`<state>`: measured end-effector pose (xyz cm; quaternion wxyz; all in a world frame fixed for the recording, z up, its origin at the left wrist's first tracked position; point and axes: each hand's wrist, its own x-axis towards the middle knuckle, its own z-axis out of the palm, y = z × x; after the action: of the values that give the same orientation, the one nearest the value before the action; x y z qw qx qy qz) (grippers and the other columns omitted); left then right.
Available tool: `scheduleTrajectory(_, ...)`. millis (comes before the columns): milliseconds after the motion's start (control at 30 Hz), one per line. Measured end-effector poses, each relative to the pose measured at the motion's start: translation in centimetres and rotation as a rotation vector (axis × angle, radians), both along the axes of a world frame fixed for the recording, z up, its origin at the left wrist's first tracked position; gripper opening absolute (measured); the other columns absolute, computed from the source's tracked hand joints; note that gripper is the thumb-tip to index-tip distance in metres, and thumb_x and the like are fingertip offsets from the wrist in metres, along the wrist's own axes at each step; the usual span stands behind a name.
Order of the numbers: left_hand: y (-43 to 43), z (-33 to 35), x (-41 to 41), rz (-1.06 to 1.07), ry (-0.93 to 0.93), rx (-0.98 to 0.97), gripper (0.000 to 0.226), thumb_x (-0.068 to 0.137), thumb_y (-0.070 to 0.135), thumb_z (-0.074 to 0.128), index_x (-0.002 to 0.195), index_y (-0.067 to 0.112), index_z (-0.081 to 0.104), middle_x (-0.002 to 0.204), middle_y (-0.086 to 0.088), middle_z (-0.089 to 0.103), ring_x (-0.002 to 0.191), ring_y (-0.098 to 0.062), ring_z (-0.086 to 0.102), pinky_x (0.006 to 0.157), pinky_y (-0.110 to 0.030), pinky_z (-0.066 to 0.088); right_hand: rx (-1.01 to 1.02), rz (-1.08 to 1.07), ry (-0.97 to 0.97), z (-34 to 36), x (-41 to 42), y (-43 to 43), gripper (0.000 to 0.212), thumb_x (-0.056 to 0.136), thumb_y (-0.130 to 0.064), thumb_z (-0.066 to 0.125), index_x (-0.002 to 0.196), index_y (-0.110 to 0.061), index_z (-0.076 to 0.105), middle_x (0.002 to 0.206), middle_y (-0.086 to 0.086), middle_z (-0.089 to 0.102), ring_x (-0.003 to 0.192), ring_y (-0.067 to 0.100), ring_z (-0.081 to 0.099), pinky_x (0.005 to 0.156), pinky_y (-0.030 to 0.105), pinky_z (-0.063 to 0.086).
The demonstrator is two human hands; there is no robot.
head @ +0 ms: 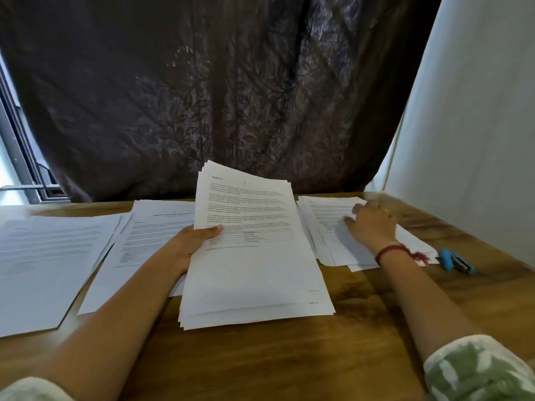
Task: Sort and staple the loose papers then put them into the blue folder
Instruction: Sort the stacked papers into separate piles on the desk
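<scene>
My left hand (197,240) grips a thick stack of printed papers (252,270), thumb on the top sheet, holding it tilted up above the wooden table (289,357). My right hand (372,222) rests palm down with fingers spread on a pile of sheets at the right (333,244). Two more piles lie flat: one at the far left (49,261) and one left of centre (144,235). A blue stapler (456,260) lies on the table just right of my right wrist. No blue folder is in view.
A dark patterned curtain (217,96) hangs behind the table's far edge. A white wall (477,140) runs close along the right side. A window frame (20,157) shows at the far left.
</scene>
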<state>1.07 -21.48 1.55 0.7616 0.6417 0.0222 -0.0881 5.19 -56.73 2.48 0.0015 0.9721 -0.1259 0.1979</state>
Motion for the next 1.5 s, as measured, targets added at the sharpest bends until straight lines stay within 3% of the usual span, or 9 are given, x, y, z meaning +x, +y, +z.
scheduleTrajectory(100,0.1,0.1,-0.2,-0.003,-0.009,-0.040,0.030,0.091,0.010,0.063,0.121,0.014,0.060,0.114,-0.013,0.068,0.097,-0.030,0.067,0.056,-0.034,0.060,0.164,0.086,0.161,-1.4,-0.8,3.0,0.050,0.096,-0.058,0.035,0.127,-0.022,0.052,0.140,0.004,0.049,0.124,0.029,0.048,0.109,0.049,0.032)
scheduleTrajectory(200,0.3,0.2,-0.4,0.007,-0.041,-0.061,0.034,0.091,0.011,0.064,0.124,0.012,0.060,0.116,-0.013,0.068,0.101,-0.030,0.067,0.059,-0.032,0.060,0.274,0.196,0.006,-0.6,-1.8,4.8,0.047,0.098,-0.053,0.036,0.122,-0.018,0.058,0.135,0.004,0.056,0.121,0.027,0.052,0.112,0.045,0.030)
scheduleTrajectory(367,1.0,0.1,-0.1,0.018,-0.062,-0.170,0.038,0.090,0.008,0.064,0.128,0.009,0.059,0.118,-0.014,0.069,0.105,-0.033,0.067,0.073,-0.039,0.061,1.335,0.454,0.010,2.4,-5.1,10.7,0.041,0.093,-0.054,0.050,0.117,-0.022,0.058,0.118,0.000,0.064,0.102,0.022,0.061,0.091,0.037,0.049)
scheduleTrajectory(467,1.4,0.3,-0.4,0.023,-0.075,-0.178,0.036,0.091,0.009,0.064,0.126,0.010,0.060,0.119,-0.014,0.068,0.108,-0.033,0.066,0.077,-0.041,0.060,1.451,0.386,-0.010,1.9,-5.2,12.4,0.032,0.083,-0.026,0.075,0.109,-0.018,0.058,0.108,0.004,0.067,0.092,0.023,0.066,0.076,0.035,0.056)
scheduleTrajectory(567,1.7,0.7,-0.9,0.033,-0.093,-0.150,0.036,0.091,0.012,0.065,0.127,0.012,0.059,0.120,-0.014,0.068,0.110,-0.034,0.065,0.085,-0.045,0.058,1.493,0.303,-0.092,1.3,-4.9,12.8,0.024,0.077,-0.013,0.081,0.091,-0.013,0.061,0.100,0.009,0.070,0.088,0.029,0.069,0.085,0.043,0.057)
scheduleTrajectory(833,2.2,1.2,-2.5,0.086,-0.106,-0.174,0.039,0.092,0.016,0.065,0.130,0.009,0.057,0.121,-0.015,0.067,0.109,-0.033,0.064,0.077,-0.041,0.060,1.261,0.311,-0.186,1.7,-5.3,13.8,0.020,0.099,-0.024,0.052,0.092,-0.010,0.065,0.095,0.005,0.068,0.085,0.021,0.064,0.067,0.025,0.049)
scheduleTrajectory(1100,1.2,0.0,-1.4,0.130,-0.063,-0.176,0.038,0.090,0.013,0.068,0.127,0.009,0.060,0.120,-0.015,0.068,0.105,-0.033,0.066,0.083,-0.047,0.057,0.815,0.093,-0.153,5.7,-1.3,3.8,0.035,0.100,-0.010,0.035,0.126,0.006,0.053,0.125,0.027,0.055,0.117,0.042,0.052,0.092,0.041,0.044)
scheduleTrajectory(1267,-0.3,-0.8,-0.5,0.139,-0.029,-0.139,0.036,0.090,0.013,0.067,0.126,0.008,0.060,0.116,-0.014,0.069,0.099,-0.031,0.068,0.062,-0.036,0.059,0.646,-0.039,-0.087,6.3,0.7,-4.4,0.030,0.095,-0.003,0.044,0.117,0.013,0.055,0.123,0.032,0.055,0.112,0.045,0.053,0.090,0.041,0.043)
scheduleTrajectory(1500,-0.8,-1.4,0.2,0.138,-0.053,-0.039,0.033,0.092,0.014,0.065,0.124,0.012,0.061,0.114,-0.011,0.069,0.094,-0.029,0.069,0.055,-0.033,0.059,0.599,0.025,-0.048,1.3,2.5,-7.3,0.044,0.092,-0.008,0.042,0.133,-0.018,0.055,0.125,0.009,0.059,0.111,0.034,0.057,0.096,0.043,0.046)
